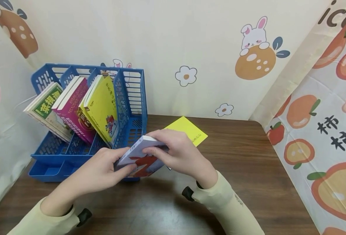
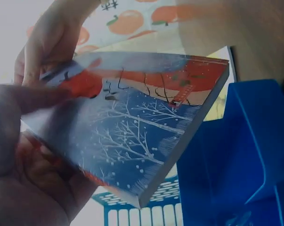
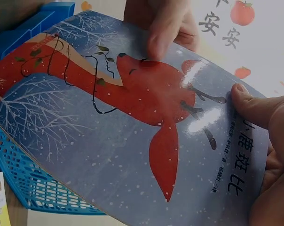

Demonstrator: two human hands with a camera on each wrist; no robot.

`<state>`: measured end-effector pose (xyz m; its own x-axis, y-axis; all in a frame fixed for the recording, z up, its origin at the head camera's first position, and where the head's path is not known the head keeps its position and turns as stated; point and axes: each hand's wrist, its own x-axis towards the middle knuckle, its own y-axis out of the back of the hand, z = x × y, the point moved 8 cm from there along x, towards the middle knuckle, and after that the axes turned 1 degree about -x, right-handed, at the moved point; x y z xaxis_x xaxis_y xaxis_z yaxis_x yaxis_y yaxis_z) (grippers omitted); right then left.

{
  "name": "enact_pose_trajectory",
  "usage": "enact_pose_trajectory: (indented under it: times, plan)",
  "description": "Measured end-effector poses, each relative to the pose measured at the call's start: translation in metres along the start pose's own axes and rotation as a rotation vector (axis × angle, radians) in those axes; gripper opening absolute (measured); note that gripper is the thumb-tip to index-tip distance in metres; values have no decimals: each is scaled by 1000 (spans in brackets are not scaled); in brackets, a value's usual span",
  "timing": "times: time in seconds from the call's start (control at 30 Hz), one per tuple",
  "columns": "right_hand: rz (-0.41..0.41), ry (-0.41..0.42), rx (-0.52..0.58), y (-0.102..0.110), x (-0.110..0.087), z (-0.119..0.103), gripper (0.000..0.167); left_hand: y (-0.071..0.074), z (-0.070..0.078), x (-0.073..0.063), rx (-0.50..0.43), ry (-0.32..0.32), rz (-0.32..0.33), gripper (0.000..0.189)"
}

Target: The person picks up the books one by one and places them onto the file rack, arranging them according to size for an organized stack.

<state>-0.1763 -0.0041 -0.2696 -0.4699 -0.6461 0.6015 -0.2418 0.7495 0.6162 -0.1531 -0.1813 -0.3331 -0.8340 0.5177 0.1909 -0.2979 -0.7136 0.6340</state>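
Both hands hold a picture book above the table, tilted, in front of a blue book rack. Its cover shows a red deer among snowy blue-grey trees, clearest on the same book in the right wrist view. My left hand grips one end, thumb over the cover. Gripping the opposite end, near the spine and title, is my right hand, its thumb also on the cover. The left wrist view shows the book with its page edge toward the rack.
Several books lean in the rack's compartments: a green-labelled book, a magenta book and a yellow book. The rack's right compartment shows bare. Another yellow book lies on the brown table behind my right hand.
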Motion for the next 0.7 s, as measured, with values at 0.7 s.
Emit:
enact_pose_trajectory:
  times: [0.7]
  plan:
    - [127, -146, 38, 17, -13, 47, 26, 35, -16, -53, -24, 116, 295, 33]
